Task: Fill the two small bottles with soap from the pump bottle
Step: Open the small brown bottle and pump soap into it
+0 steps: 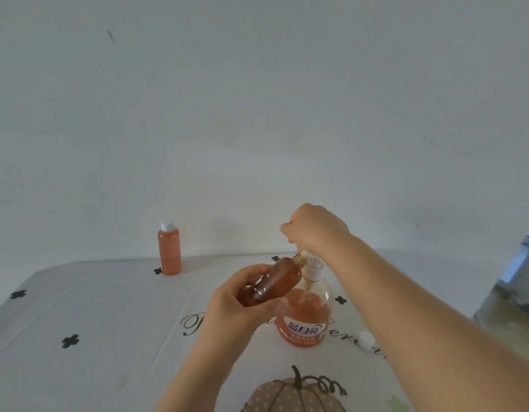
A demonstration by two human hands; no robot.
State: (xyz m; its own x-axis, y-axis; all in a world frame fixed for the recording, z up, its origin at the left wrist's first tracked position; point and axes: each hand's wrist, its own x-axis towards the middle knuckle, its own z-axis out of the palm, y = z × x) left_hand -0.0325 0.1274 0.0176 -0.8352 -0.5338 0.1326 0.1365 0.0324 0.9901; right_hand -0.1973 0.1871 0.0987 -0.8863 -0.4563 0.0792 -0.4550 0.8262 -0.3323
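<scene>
My left hand [242,295] grips a small uncapped bottle [275,281] of orange soap, tilted so its threaded neck points up and right under the pump's spout. The clear pump bottle [308,319], partly full of orange soap with an orange label, stands on the table right behind it. My right hand [313,227] sits on top of the pump head with its fingers curled over it, hiding the head. A second small bottle [169,248], full of orange soap and closed with a white cap, stands upright at the table's far left edge.
A loose white cap [365,340] lies on the tablecloth [108,316] to the right of the pump bottle. The white cloth carries black clover marks, script lettering and a pumpkin print [293,394] near me. A plain wall rises behind the table.
</scene>
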